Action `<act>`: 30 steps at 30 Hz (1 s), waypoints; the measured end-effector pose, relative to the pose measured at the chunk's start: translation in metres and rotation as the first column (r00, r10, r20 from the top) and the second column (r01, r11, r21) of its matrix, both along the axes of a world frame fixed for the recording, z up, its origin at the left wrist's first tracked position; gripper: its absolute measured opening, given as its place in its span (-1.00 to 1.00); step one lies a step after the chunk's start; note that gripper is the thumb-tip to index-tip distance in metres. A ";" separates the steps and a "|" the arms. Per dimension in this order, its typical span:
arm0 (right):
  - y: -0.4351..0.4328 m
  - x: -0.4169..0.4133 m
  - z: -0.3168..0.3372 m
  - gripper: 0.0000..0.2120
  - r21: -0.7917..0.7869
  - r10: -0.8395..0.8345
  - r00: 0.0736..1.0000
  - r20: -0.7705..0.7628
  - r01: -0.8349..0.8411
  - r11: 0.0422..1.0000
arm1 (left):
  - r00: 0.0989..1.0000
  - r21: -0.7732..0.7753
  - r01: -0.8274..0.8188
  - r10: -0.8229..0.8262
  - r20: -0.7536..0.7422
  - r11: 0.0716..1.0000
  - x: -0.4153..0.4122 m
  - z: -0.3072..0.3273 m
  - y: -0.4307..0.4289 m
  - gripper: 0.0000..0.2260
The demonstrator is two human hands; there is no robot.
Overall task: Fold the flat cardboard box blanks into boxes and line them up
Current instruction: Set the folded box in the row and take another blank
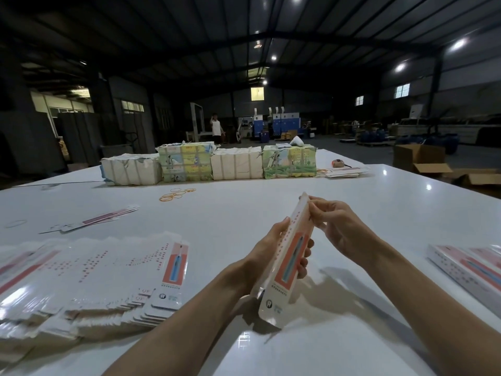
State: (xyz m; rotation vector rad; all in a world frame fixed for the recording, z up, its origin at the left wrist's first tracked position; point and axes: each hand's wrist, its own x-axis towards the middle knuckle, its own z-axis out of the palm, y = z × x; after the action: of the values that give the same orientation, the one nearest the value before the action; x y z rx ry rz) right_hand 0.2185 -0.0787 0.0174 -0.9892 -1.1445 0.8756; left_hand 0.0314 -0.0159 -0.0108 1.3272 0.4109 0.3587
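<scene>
The person stands at a big white counter [244, 226], holding one long, narrow toothbrush box [287, 264] tilted up between the hands. The left hand [267, 251] grips its middle, thumb on the near side and fingers [303, 263] curled round the far side. The right hand [336, 229] pinches the box's upper end, fingertips on the flap. The lower end sits low by the counter; I cannot tell whether it touches.

Just left of the left hand lies a fanned stack of flat blanks [95, 272], printed side up, overlapping one another. Well to the right of the right hand, at the counter's edge, finished boxes [466, 267] lie side by side. Beyond the hands a scatter of orange rubber bands [176, 195] lies loose, and farther out stands a row of wrapped paper bundles [235, 162]. A few more blanks [92, 221] lie far out to the left. Across the dim hall another person [216, 127] stands in a white top.
</scene>
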 end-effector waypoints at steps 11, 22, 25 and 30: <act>0.010 -0.034 -0.021 -0.48 0.017 -0.106 0.988 0.109 0.104 0.994 | 0.959 -0.175 -0.188 0.219 0.178 0.966 -0.001 -0.007 0.015 -0.47; 0.004 -0.035 -0.024 -0.56 0.131 -0.213 0.951 0.223 0.187 0.974 | 0.858 0.293 -0.498 0.417 0.300 0.816 0.004 -0.017 0.010 -0.64; 0.003 -0.036 -0.025 -0.57 0.119 -0.195 0.951 0.239 0.170 0.978 | 0.889 0.195 -0.416 0.352 0.292 0.888 0.006 -0.012 0.006 -0.63; 0.001 -0.036 -0.026 -0.55 0.092 -0.176 0.955 0.238 0.158 0.983 | 0.923 0.409 -0.382 0.322 0.210 0.829 0.010 -0.015 0.009 -0.08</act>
State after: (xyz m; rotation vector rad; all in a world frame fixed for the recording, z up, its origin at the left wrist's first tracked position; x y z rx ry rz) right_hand 0.1824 -0.0776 -0.0089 -1.1400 -1.2700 0.5832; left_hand 0.0412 -0.0067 -0.0258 1.6614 0.4822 0.8920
